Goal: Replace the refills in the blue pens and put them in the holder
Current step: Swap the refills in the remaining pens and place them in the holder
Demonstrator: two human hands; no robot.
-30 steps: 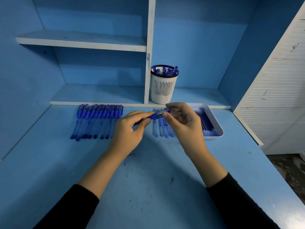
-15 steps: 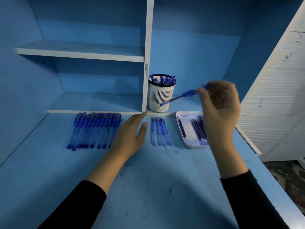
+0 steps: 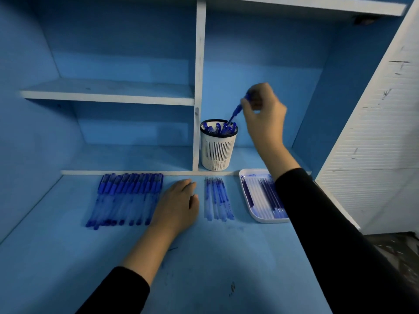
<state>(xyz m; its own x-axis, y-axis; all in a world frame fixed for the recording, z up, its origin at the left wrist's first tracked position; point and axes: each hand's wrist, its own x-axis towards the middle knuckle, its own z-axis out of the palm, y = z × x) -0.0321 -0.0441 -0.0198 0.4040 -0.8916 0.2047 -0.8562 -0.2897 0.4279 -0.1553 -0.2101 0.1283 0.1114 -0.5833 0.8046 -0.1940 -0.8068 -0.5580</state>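
Over the mouth of the white slotted plastic holder with a black rim [image 3: 217, 150], our right hand [image 3: 264, 112] pinches the top end of a blue ballpoint pen [image 3: 235, 113] between curled fingers and thumb. The pen slants down to the left, its lower end among the blue pens already standing in the holder, which stands on the low shelf beside the white upright divider [image 3: 199, 87].

On the blue desk [image 3: 204, 257] our left hand [image 3: 176, 205] lies palm down with fingers relaxed and holds nothing. It rests between a long row of blue-capped clear pens [image 3: 127, 198] on its left and a small bunch of slim clear-and-blue sticks [image 3: 217, 198] on its right; we cannot tell whether these are refills or barrels. Farther right, a white rectangular tray [image 3: 267, 220] holds thin dark blue refills [image 3: 265, 191], partly hidden by our black sleeve [image 3: 317, 223].
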